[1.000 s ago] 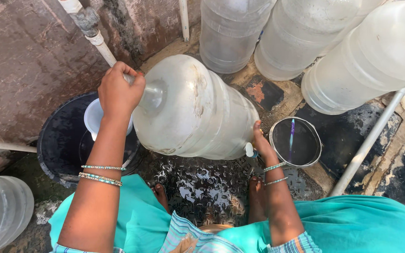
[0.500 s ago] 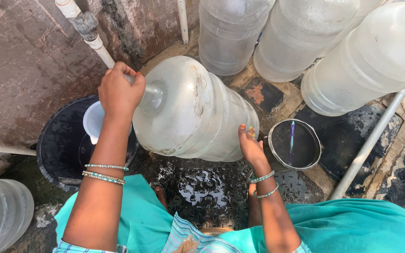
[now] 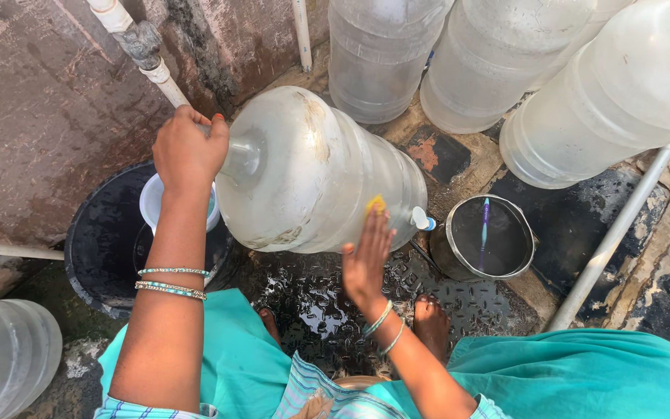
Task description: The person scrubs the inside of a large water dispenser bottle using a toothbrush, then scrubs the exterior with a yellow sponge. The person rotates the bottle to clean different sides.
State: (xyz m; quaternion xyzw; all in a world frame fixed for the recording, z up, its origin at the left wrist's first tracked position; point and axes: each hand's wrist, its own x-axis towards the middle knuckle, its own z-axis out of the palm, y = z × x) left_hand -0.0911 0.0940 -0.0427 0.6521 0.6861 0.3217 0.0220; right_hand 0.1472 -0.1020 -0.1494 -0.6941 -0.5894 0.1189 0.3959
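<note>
Wet, patterned ground runs below a stained wall, with three big clear jugs (image 3: 381,54) standing against it. My left hand (image 3: 189,149) is closed round the neck of the large water jug (image 3: 312,174), which lies tipped on its side above a black tub (image 3: 102,240) — a small white bowl (image 3: 153,203) sits in that tub. My right hand (image 3: 366,260) is flat and open against the jug's side, pressing a yellow scrubber (image 3: 376,204) under the fingertips. Just beside the jug's base stands a steel pot (image 3: 492,237) — a white pipe (image 3: 610,240) slants past it
</note>
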